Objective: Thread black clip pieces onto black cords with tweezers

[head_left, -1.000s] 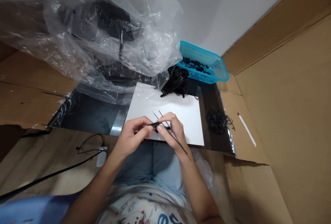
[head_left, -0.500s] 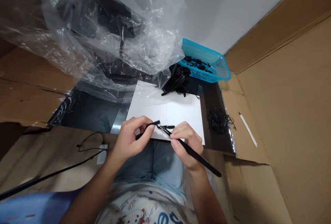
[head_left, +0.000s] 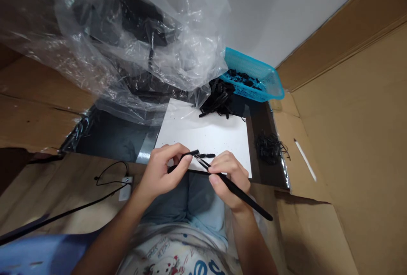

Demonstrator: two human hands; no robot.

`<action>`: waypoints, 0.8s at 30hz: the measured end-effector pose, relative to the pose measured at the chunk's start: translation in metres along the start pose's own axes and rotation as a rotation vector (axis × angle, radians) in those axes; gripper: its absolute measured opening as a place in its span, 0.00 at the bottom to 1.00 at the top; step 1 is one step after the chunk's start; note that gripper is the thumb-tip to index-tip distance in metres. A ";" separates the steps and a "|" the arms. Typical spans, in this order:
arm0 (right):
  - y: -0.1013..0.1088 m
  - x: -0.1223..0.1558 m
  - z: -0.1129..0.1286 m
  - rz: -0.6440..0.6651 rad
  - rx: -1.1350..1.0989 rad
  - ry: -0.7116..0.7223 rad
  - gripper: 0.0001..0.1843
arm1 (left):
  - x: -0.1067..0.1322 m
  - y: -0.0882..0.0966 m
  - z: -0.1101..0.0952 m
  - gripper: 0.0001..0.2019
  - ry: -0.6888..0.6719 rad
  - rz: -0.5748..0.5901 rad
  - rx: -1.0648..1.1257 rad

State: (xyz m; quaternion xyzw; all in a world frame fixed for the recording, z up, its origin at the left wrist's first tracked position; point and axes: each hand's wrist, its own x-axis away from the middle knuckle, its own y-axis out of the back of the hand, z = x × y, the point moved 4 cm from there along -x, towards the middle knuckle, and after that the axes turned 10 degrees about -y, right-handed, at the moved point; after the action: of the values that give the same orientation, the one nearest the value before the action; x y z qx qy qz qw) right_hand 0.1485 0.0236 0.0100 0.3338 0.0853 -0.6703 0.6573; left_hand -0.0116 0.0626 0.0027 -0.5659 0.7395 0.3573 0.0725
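My left hand pinches a small black strip-like part between thumb and forefinger, just over the near edge of a white sheet. My right hand grips black tweezers like a pen. Their metal tips meet the black part near a second short black piece. The tweezers' long handle sticks out past my right wrist toward the lower right.
A crumpled clear plastic bag with dark contents fills the upper left. A turquoise basket holds black parts, with a black pile beside it and a tangle of black threads at right. Cardboard walls surround; a cable lies at left.
My right hand drew back toward me and turned the tweezers so the handle points lower right. The tips came onto the black part in my left hand.
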 end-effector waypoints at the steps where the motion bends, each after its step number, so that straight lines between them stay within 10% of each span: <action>1: 0.000 0.000 0.000 0.000 -0.003 -0.001 0.09 | 0.000 0.000 0.000 0.09 0.003 0.000 0.007; 9: 0.001 -0.001 -0.009 0.037 -0.074 -0.062 0.09 | -0.002 -0.001 -0.001 0.08 0.003 -0.001 0.134; 24: -0.034 -0.006 -0.031 -0.157 -1.127 -0.555 0.03 | 0.002 -0.023 0.004 0.09 0.282 0.080 0.732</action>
State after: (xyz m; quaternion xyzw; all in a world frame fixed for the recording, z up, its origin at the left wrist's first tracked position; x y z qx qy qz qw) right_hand 0.1270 0.0497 -0.0218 -0.2571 0.2759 -0.6301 0.6787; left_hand 0.0067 0.0609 -0.0119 -0.5167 0.8423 -0.0085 0.1532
